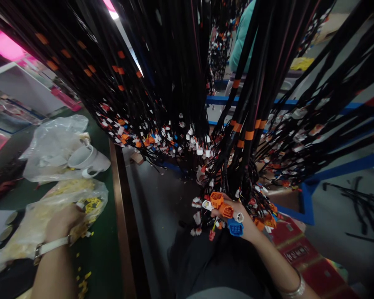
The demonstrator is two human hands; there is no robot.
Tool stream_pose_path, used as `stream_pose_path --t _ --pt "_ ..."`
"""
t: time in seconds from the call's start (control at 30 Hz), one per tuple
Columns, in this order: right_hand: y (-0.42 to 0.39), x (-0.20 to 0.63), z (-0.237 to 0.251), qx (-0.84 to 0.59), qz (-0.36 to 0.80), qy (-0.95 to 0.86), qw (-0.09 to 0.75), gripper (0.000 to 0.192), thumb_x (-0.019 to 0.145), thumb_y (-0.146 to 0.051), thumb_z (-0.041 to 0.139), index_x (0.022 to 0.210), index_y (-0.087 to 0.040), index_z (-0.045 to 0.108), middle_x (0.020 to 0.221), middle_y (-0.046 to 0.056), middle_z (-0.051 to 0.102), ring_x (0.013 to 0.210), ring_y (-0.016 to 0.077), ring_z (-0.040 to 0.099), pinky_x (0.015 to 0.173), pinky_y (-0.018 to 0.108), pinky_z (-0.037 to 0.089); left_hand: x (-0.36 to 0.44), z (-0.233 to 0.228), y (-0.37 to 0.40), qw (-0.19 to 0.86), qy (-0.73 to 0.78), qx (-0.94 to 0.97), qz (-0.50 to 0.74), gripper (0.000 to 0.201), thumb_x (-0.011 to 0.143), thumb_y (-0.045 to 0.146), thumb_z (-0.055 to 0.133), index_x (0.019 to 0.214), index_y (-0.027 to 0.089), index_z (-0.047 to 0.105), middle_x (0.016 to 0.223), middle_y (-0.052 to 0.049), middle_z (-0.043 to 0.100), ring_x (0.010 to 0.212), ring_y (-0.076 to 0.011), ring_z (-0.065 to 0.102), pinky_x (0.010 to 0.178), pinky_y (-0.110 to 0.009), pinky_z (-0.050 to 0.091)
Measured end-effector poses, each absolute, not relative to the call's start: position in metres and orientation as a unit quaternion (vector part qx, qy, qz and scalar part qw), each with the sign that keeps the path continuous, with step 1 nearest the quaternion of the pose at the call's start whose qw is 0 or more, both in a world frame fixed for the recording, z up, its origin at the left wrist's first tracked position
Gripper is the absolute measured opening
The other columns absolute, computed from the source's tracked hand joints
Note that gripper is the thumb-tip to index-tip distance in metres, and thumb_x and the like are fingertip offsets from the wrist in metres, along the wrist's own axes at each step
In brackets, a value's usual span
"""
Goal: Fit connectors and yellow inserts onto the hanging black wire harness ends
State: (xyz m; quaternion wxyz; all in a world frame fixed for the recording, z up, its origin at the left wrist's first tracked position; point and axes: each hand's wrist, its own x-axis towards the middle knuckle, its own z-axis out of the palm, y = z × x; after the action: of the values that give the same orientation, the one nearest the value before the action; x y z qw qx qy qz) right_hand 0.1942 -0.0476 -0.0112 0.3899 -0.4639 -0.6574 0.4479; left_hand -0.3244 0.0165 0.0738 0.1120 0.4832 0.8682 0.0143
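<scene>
My left hand (65, 220), with a pale band at the wrist, is at the mouth of a clear plastic bag (43, 214) of small yellow plastic parts (92, 205). Its fingers are curled and partly blurred. A small whitish bit shows at the fingertips, too indistinct to name. My right hand (237, 205) is closed around the lower end of a wire harness (247, 137) wrapped in black with orange tape bands. From that grip stick out orange connectors (217, 200), a blue connector (236, 228) and white ones. Further connectors dangle beside the hand.
Many black harnesses (162, 74) hang in front, ending in small connectors. A white mug (92, 160) lies by another plastic bag (57, 137) on the green table (107, 245). On the right are a blue frame (308, 199) and a red box (302, 249). A person in teal (241, 41) is behind.
</scene>
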Motion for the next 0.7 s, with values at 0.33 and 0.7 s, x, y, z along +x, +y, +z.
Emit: stream_pose_path --t 0.33,0.7 --pt "-0.048 0.192 -0.013 -0.455 0.427 -0.677 0.391 0.019 0.083 -0.034 0.059 0.076 -0.019 0.067 0.072 0.004 0.068 0.087 0.0244 0.065 0.093 0.039 0.045 -0.305 0.077 0.009 0.061 0.878 0.476 -0.006 0.013 0.050 0.024 0.062 0.061 0.021 0.054 0.053 0.001 0.044 0.056 -0.0187 0.042 0.054 -0.021 0.027" --pt "-0.047 0.191 -0.013 -0.454 0.431 -0.676 0.389 0.015 0.082 -0.031 0.059 0.074 -0.019 0.064 0.076 0.002 0.068 0.083 0.0220 0.065 0.104 0.041 0.034 -0.295 0.080 0.013 0.071 0.884 0.456 0.078 0.009 0.047 0.018 0.062 0.051 0.020 0.054 0.040 0.003 0.042 0.048 -0.0169 0.038 0.054 -0.021 0.023"
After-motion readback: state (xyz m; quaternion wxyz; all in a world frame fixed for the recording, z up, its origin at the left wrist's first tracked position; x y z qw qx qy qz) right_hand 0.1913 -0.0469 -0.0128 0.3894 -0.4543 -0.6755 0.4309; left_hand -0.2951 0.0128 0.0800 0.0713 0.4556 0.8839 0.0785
